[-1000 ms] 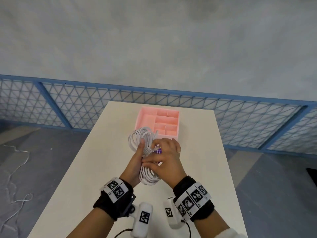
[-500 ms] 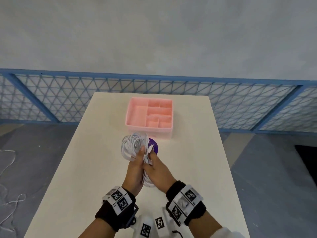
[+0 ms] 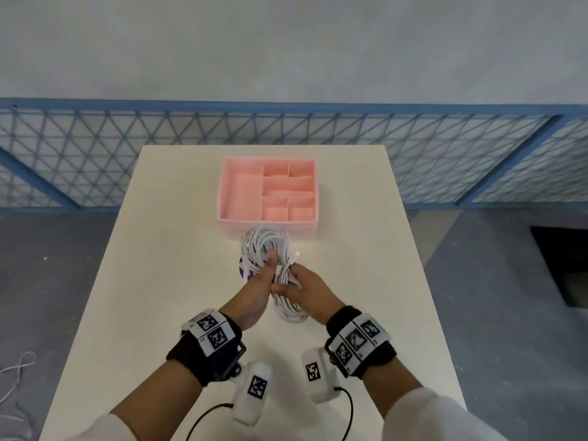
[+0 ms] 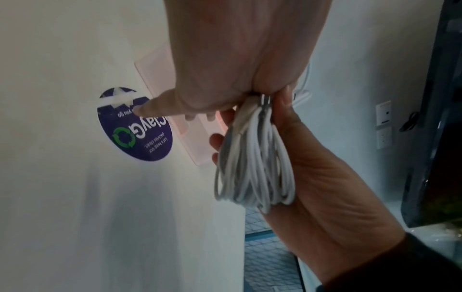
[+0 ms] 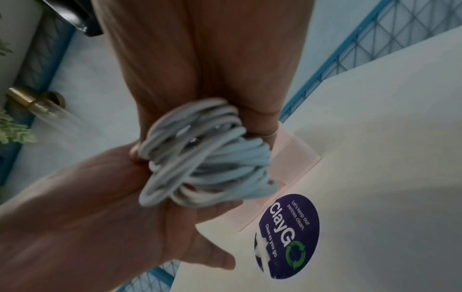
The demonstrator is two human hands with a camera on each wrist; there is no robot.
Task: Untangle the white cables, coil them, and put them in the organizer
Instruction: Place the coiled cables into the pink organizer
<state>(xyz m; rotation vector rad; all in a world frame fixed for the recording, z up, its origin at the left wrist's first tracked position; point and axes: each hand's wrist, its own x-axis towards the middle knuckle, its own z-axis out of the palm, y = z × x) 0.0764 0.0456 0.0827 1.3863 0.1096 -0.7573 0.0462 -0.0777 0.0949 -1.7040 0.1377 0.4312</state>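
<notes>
A bundle of coiled white cables (image 3: 265, 245) hangs between my two hands above the table, just in front of the pink organizer (image 3: 241, 198). My left hand (image 3: 265, 278) grips the bundle's middle from the left, thumb up against the loops. From the right, my right hand (image 3: 299, 281) grips the same middle. Loops stick out above and below the hands, and a connector end (image 3: 297, 253) pokes up to the right. The left wrist view shows the lower loops (image 4: 255, 162) hanging out of my left hand (image 4: 237, 59). In the right wrist view the cables (image 5: 200, 158) sit bunched under my right hand (image 5: 212, 59).
The organizer has several compartments with nothing in them. A round purple sticker (image 3: 246, 270) lies on the cream table (image 3: 165, 281) under the left hand. A blue mesh fence (image 3: 95, 148) runs behind the table. Loose white cable (image 3: 16, 370) lies on the floor at left.
Both hands have carried the bundle right and toward the organizer; the sticker now shows to their left. The right hand has shifted from on top of the bundle to its right side.
</notes>
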